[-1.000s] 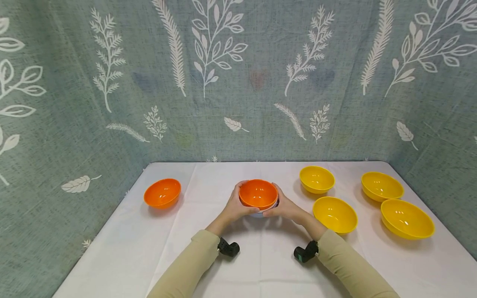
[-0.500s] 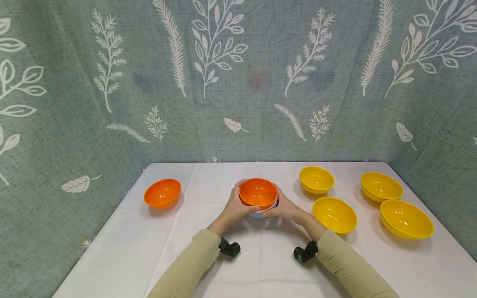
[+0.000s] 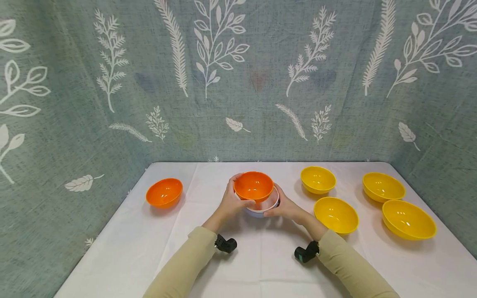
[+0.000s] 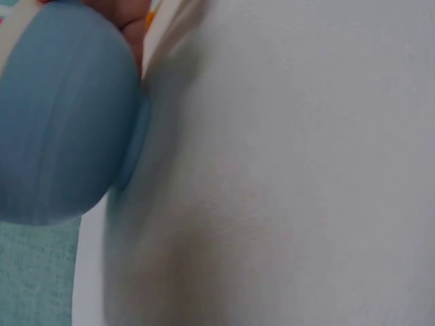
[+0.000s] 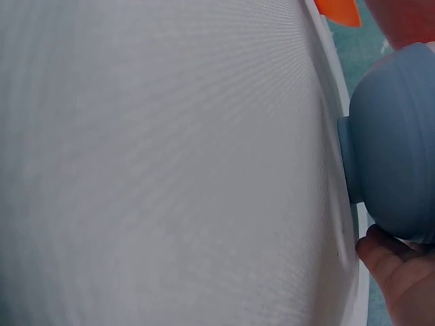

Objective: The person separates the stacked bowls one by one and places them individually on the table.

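Observation:
My left hand (image 3: pixel 231 203) grips an orange bowl (image 3: pixel 254 187) by its left side, thumb on the near wall. This bowl is raised above and a little left of a pale blue bowl (image 3: pixel 255 214), whose whitish inside shows beneath it. At the blue bowl's right side, my right hand (image 3: pixel 285 206) holds it, thumb at the front. Close up in the left wrist view, the round blue wall (image 4: pixel 68 122) and its foot are near the white cloth. The right wrist view shows my right hand's fingers (image 5: pixel 401 272) against the blue bowl.
Another orange bowl (image 3: pixel 164 193) stands at the back left of the white-covered table (image 3: pixel 123 252). Several yellow bowls stand on the right, one (image 3: pixel 336 215) close to my right forearm. A patterned grey-green curtain (image 3: pixel 231 82) encloses the back and sides.
My left hand has lifted the orange bowl up and to the left, out of the blue bowl. My right hand still holds the blue bowl in about the same place.

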`<state>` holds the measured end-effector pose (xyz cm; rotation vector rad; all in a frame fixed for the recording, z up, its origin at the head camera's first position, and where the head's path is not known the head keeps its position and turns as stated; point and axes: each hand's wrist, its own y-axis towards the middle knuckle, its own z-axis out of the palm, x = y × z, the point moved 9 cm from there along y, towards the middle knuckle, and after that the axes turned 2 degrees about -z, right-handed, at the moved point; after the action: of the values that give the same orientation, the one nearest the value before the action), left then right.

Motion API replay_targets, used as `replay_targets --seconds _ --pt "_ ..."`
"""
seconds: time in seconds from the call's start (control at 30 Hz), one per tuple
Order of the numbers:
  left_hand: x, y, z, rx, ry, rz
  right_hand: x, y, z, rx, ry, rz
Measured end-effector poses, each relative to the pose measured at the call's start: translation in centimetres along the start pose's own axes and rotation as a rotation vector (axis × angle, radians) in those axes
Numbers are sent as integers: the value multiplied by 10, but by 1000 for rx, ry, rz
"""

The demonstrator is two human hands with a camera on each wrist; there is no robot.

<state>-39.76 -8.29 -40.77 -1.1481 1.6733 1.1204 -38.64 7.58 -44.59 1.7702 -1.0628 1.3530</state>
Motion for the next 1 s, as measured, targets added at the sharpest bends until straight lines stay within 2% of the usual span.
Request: replay_targets --seconds 0.13,0.27,0.47,0.63,0.77,0.9,1.0 --pt "-10 0 -14 -33 -12 33 -4 -2 0 -3 -13 62" --pt "-12 1 -30 -73 -18 46 -6 -2 -1 -8 -14 73" --pt "-8 0 -55 -135 9 38 -5 -2 -1 -14 -19 74" --pt "0 0 -73 -178 38 14 -6 0 -1 -8 -24 78" --pt "14 1 -85 -180 100 -65 -7 1 -1 -4 -22 78" --pt "33 0 -93 -161 179 -194 -8 1 -2 -4 -15 77" --pt "47 -1 -96 -142 231 -269 -8 2 -1 -3 -27 77"
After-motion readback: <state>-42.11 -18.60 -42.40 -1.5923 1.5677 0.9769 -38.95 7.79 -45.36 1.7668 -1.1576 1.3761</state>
